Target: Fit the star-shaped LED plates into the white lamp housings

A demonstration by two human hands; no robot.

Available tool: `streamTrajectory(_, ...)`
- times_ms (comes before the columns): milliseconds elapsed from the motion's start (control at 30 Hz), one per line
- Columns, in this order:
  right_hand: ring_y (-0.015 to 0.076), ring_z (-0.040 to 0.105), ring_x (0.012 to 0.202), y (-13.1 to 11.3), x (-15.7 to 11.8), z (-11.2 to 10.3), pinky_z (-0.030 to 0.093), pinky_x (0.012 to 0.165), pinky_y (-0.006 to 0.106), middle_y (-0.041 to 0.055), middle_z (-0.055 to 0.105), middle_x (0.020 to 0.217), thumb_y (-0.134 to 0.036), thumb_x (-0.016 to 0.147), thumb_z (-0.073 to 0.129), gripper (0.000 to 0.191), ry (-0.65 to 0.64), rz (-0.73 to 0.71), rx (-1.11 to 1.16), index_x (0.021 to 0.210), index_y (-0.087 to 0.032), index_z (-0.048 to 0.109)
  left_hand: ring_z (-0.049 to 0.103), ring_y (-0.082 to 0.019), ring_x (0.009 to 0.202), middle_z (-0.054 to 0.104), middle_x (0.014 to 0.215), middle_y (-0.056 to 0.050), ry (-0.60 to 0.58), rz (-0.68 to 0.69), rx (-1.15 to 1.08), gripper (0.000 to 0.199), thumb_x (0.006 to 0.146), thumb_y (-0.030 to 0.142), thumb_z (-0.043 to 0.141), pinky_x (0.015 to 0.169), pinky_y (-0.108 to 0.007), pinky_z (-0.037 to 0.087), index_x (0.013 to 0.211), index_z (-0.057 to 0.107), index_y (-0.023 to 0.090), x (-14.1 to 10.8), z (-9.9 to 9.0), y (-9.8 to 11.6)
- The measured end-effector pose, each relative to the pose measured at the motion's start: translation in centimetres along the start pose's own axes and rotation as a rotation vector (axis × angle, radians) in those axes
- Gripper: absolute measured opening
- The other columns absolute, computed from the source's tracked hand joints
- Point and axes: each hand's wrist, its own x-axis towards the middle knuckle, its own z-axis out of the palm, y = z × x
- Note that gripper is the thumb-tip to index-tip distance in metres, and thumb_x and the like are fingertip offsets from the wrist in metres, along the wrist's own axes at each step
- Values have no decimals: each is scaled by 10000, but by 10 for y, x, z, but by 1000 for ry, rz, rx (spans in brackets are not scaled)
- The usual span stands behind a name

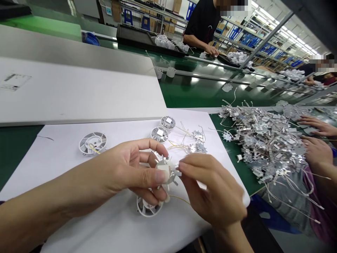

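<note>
At lower centre the left hand (129, 165) grips a white spoked part (164, 174), the right hand (210, 189) pinching its edge, while a big heap of wired metal plates (260, 144) remains at right.

Bright, even light falls from rows of ceiling tubes (279, 23) at 1 o'clock, blown out to white there. Glare streaks across the green bench (200, 82) at 12 o'clock, and the metal pile (263, 144) at 3 o'clock glitters. Shadows stay faint and soft, darkest under the right hand (213, 191) on the white sheet (92, 228). The wide lens bends the shelves (252, 38) toward 2 o'clock. The right hand and the left hand (131, 168) look slightly soft, the rest fairly sharp.
</note>
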Motion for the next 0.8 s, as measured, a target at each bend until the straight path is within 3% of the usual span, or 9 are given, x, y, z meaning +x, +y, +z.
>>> streamTrajectory(100, 156, 752, 778, 2, 13, -4, 609, 704, 243, 1, 800, 903, -105, 1002, 745, 127, -211, 536, 496, 1032, -227, 765, 731, -127, 788, 717, 822, 70, 73, 69, 127, 423, 812, 390, 1009, 710, -204, 546, 1044, 681, 262, -2, 0, 6)
streamTrajectory(167, 136, 699, 719, 7, 19, -9, 566, 663, 225, 16, 780, 878, -245, 1054, 750, 60, -391, 754, 766, 1042, -202, 790, 726, -155, 863, 736, 856, 59, 72, 75, 213, 400, 832, 427, 984, 786, -248, 548, 1043, 677, 280, -4, -1, 8)
streamTrajectory(300, 113, 541, 626, 20, 23, -13, 447, 595, 225, 18, 670, 754, -550, 1129, 666, 458, -633, 833, 966, 911, -163, 779, 695, -204, 938, 753, 934, 32, 57, 74, 389, 307, 882, 488, 880, 816, -303, 516, 1026, 677, 308, -5, -4, 7)
streamTrajectory(400, 106, 491, 609, 23, 23, -11, 393, 562, 218, 2, 632, 746, -659, 1024, 779, 519, -668, 947, 990, 872, -165, 737, 652, -194, 852, 731, 896, 26, 79, 76, 463, 293, 883, 500, 860, 745, -295, 486, 1027, 688, 311, -6, -5, 5)
streamTrajectory(567, 110, 504, 642, 13, 24, -11, 398, 582, 217, -3, 653, 779, -550, 1022, 820, 417, -598, 924, 956, 874, -174, 723, 619, -148, 807, 708, 867, 54, 59, 69, 428, 323, 871, 522, 894, 711, -238, 475, 1020, 693, 318, -7, -5, 5)
streamTrajectory(667, 120, 569, 704, 3, 22, -12, 438, 643, 211, -21, 671, 795, -269, 1068, 722, 183, -461, 754, 680, 903, -193, 717, 655, -123, 800, 703, 829, 83, 126, 88, 410, 251, 876, 410, 884, 700, -203, 483, 1021, 701, 318, -7, -3, 5)
streamTrajectory(800, 96, 634, 750, -4, 18, -13, 470, 705, 176, -51, 719, 844, -93, 1037, 664, 168, -372, 555, 484, 940, -217, 724, 725, -127, 789, 714, 816, 99, 125, 130, 375, 241, 899, 397, 845, 713, -201, 549, 1090, 711, 337, -6, -1, 4)
